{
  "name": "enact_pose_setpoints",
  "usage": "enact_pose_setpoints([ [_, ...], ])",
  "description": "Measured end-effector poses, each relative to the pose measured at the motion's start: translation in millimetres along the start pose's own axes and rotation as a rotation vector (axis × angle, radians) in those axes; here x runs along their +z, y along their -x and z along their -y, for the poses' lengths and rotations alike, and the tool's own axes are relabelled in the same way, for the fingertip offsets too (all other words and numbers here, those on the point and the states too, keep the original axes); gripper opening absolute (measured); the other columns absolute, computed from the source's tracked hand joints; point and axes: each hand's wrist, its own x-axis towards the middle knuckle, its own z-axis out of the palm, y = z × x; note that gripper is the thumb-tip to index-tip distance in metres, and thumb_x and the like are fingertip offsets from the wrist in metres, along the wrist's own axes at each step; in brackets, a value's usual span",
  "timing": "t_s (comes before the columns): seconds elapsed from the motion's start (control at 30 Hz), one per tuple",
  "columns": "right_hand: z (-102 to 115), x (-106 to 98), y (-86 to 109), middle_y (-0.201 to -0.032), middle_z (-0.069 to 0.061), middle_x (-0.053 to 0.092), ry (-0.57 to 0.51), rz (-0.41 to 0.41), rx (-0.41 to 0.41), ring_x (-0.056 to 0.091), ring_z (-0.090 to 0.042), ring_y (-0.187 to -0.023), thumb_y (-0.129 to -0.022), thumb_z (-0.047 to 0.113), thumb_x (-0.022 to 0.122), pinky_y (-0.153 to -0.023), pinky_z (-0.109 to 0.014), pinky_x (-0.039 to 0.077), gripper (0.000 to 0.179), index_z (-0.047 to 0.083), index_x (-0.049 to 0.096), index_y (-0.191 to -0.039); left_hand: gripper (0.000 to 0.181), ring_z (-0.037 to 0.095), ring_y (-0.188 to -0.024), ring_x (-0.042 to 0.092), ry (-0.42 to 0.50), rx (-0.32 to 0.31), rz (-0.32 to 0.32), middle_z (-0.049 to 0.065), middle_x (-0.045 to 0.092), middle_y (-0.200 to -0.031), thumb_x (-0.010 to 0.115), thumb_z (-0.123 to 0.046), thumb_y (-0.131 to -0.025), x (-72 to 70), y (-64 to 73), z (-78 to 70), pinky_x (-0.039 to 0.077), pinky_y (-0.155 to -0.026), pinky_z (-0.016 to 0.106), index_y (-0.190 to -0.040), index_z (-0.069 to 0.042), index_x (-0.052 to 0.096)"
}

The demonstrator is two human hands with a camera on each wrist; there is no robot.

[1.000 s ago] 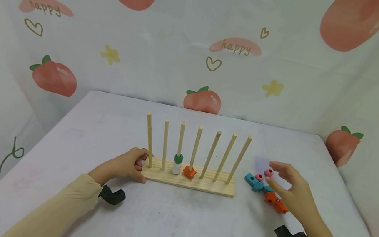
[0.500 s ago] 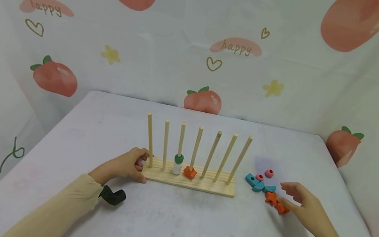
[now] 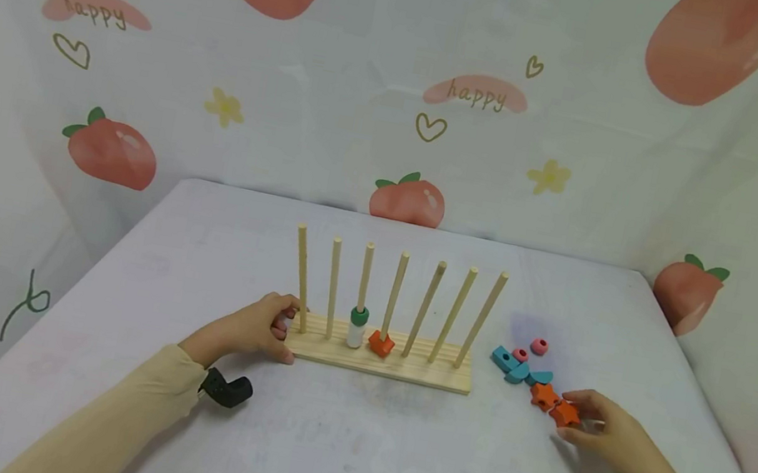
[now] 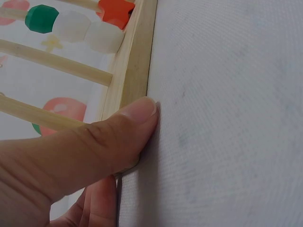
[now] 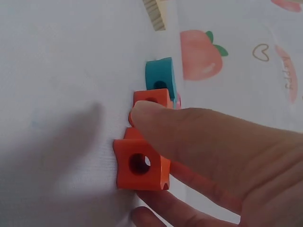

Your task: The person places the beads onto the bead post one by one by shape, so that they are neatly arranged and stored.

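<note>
A wooden peg rack [image 3: 328,353] stands on the table with a row of upright pegs. My left hand [image 3: 250,330] grips its left end, the thumb [image 4: 135,113] along the front edge. One peg carries white beads [image 4: 105,37] under a green bead [image 3: 360,317]. An orange star-shaped bead [image 3: 381,344] sits tilted at the foot of the peg beside it. To the right of the rack, my right hand [image 3: 617,442] has thumb and fingers curled round an orange star-shaped bead [image 5: 140,163] on the table. Another orange star-shaped bead [image 3: 544,397] lies against it.
Blue beads [image 3: 505,359], several in number, lie between the rack and the orange beads. Two pink beads [image 3: 539,347] are behind them. A patterned curtain [image 3: 340,111] hangs behind the table [image 3: 349,451].
My right hand has come down and toward me, from above the pink and blue beads to the nearest orange star-shaped bead. The left hand and the rack have stayed in place.
</note>
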Motion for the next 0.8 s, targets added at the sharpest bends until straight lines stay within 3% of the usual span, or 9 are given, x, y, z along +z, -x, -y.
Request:
enact_pose_setpoints([
  [0.53, 3.3, 3.4, -11.7, -0.104, -0.020, 0.059, 0.114, 0.004, 0.080, 0.055, -0.034, -0.094, -0.081, 0.024, 0.078, -0.083, -0.055, 0.049, 0.050, -0.006, 0.059, -0.116, 0.077, 0.021, -0.092, 0.049, 0.004, -0.012, -0.002, 0.017, 0.043, -0.113, 0.089, -0.006, -0.065, 0.4, 0.5, -1.6, 0.046, -0.081, 0.029, -0.129, 0.003, 0.047],
  [0.8, 7.7, -3.1, -9.2, -0.109, -0.022, 0.063, 0.071, 0.002, 0.141, 0.058, -0.043, -0.102, -0.084, 0.032, 0.075, -0.082, -0.054, 0.052, 0.052, -0.002, 0.058, -0.119, 0.080, 0.021, -0.093, 0.050, 0.005, -0.010, 0.003, 0.018, 0.043, -0.115, 0.088, -0.005, -0.066, -0.3, 0.7, -1.7, 0.046, -0.082, 0.031, -0.131, 0.005, 0.044],
])
